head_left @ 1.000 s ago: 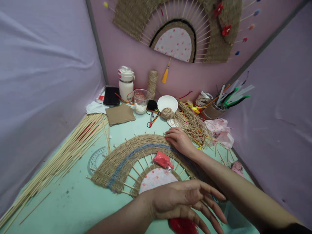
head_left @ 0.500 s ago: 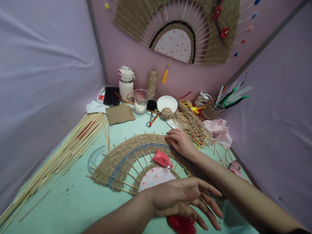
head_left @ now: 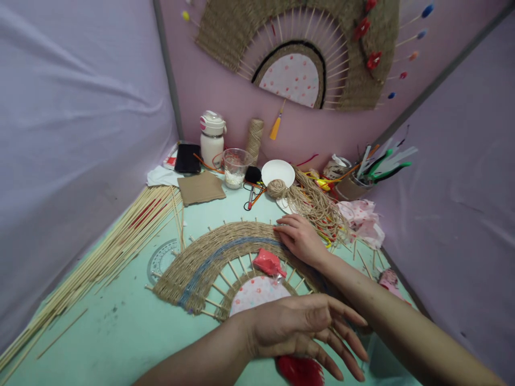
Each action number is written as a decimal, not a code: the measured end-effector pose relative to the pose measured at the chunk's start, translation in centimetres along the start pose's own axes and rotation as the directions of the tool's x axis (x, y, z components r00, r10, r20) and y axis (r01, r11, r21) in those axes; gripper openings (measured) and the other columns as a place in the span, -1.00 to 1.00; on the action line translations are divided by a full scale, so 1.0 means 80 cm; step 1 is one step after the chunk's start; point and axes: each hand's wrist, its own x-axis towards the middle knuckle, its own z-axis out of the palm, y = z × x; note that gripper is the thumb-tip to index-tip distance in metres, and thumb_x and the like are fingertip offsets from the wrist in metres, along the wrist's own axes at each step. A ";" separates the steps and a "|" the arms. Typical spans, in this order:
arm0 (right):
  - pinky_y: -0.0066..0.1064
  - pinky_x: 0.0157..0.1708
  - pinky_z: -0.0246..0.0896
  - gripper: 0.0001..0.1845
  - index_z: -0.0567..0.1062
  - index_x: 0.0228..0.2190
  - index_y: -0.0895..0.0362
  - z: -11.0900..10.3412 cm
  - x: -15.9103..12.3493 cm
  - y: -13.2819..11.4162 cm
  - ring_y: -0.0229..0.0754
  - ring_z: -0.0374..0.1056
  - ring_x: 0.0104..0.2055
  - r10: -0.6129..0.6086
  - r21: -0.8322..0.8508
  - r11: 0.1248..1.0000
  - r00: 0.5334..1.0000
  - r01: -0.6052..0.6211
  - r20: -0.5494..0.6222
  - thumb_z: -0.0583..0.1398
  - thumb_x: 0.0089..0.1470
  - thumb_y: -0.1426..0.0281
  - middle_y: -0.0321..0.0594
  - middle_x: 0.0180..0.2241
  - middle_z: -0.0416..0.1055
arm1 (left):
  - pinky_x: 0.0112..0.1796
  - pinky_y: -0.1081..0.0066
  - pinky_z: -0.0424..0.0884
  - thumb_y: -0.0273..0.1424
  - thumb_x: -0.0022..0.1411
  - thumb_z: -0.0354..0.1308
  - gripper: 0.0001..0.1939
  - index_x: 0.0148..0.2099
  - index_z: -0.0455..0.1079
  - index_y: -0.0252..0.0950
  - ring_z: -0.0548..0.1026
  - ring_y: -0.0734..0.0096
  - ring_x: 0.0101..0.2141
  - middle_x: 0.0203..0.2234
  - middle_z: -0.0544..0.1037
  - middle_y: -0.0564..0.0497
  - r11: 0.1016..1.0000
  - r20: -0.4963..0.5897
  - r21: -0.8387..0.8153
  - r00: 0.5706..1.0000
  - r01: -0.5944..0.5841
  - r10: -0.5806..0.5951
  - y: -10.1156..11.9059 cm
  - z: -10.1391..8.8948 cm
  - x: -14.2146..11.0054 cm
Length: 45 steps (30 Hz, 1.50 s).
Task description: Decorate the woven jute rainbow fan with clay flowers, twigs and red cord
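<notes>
A half-round woven twine fan (head_left: 193,262) with a blue band and stick ribs lies on the table. My right hand (head_left: 301,240) rests on its upper edge, right of the middle, with fingers stretched out and nothing seen in them. A pink packet of soft clay or similar (head_left: 269,262) sits on the ribs, just above the fan's spotted white centre (head_left: 259,295). Nearer to me, my left hand (head_left: 306,332) is held palm up with spread, bare fingers, hiding the fan's lower right part. Below it a red fringed item (head_left: 300,371) is partly covered.
Thin sticks (head_left: 108,252) lie in a long bundle at left, beside a clear protractor (head_left: 163,260). Along the back are cardboard (head_left: 201,188), a white bottle (head_left: 212,142), a plastic cup (head_left: 234,174), loose twine (head_left: 317,206) and a tool holder (head_left: 354,185). A finished fan (head_left: 237,37) hangs above.
The view has shifted slightly, so the background sits a little lower and further right. Both hands keep nearly the same pose, and the fan has not visibly moved.
</notes>
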 end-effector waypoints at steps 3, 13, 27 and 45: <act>-0.07 0.02 0.31 -0.77 0.59 -0.21 0.10 0.001 0.000 -0.001 -0.03 0.39 -0.03 0.019 0.022 1.000 1.000 -0.019 0.014 0.11 0.24 0.45 -0.08 -0.12 0.56 | -0.19 0.21 0.30 0.16 -0.04 0.28 -0.19 0.11 0.33 -0.28 0.49 0.30 -0.25 -0.18 0.45 -0.10 1.000 -0.003 -0.003 1.000 -0.002 0.002 0.000 0.001 0.000; -0.11 -0.02 0.31 -0.78 0.58 -0.20 0.08 -0.001 0.001 -0.002 -0.06 0.43 -0.09 0.062 0.088 0.994 0.997 -0.066 0.046 0.12 0.23 0.44 -0.09 -0.16 0.56 | -0.19 0.20 0.29 0.12 0.03 0.26 -0.24 0.12 0.31 -0.29 0.48 0.26 -0.24 -0.16 0.43 -0.12 0.999 0.027 -0.008 0.999 -0.031 0.031 -0.003 -0.003 -0.001; -0.18 -0.02 0.26 -0.85 0.50 -0.35 0.11 0.004 0.016 0.000 -0.07 0.39 -0.11 0.104 0.159 0.980 0.987 -0.122 0.120 0.12 0.16 0.51 -0.10 -0.21 0.53 | -0.18 0.21 0.27 0.11 0.04 0.25 -0.26 0.11 0.31 -0.28 0.48 0.27 -0.24 -0.17 0.43 -0.11 0.999 0.013 -0.002 0.999 -0.046 0.046 -0.006 -0.005 0.001; -0.15 -0.02 0.24 -0.85 0.45 -0.54 0.09 0.016 0.029 0.007 -0.06 0.42 -0.14 0.281 0.195 0.934 0.952 -0.301 0.124 0.20 0.03 0.50 -0.12 -0.23 0.56 | -0.25 0.31 0.29 0.00 0.07 0.31 -0.39 0.02 0.38 -0.31 0.51 0.32 -0.29 -0.24 0.49 -0.11 0.994 -0.059 -0.069 0.995 -0.084 0.080 -0.010 -0.009 0.006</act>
